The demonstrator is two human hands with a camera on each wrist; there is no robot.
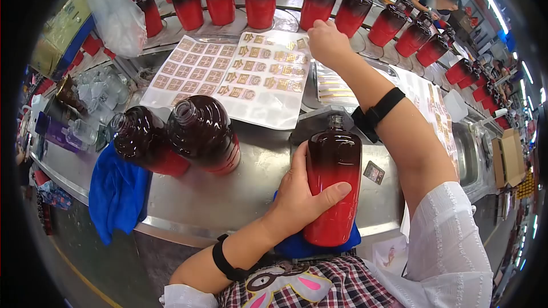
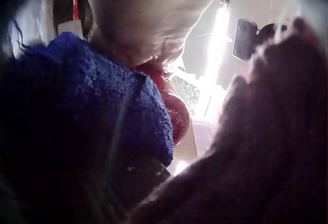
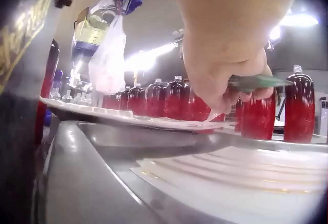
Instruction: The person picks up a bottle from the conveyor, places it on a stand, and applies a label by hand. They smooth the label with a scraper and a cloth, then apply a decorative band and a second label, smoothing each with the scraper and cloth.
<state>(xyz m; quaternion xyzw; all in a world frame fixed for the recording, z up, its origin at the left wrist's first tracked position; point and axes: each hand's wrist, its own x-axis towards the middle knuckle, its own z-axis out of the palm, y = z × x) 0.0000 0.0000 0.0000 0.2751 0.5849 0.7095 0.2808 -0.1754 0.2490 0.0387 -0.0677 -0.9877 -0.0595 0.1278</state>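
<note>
My left hand [image 1: 314, 197] grips a bottle [image 1: 335, 165], glossy black at the top and red below, with its thumb across the front. A blue cloth [image 1: 348, 242] lies under the bottle's base; the left wrist view shows the towelling [image 2: 118, 95] up close. My right hand [image 1: 331, 45] is over the far right corner of a sheet of gold stickers [image 1: 268, 71]. In the right wrist view its curled fingers hold a thin green pointed tool [image 3: 259, 83], whose exact kind I cannot tell. Its fingertips are right at the sheet's edge, by a small clear piece [image 3: 211, 115].
Two more bottles [image 1: 208, 131] stand on the steel table left of the sheet. Behind it, a row of similar bottles [image 1: 260, 0] lines the conveyor. A metal tray [image 1: 308, 94] with strips lies under my right forearm. A dark card [image 1: 374, 172] lies right of the held bottle.
</note>
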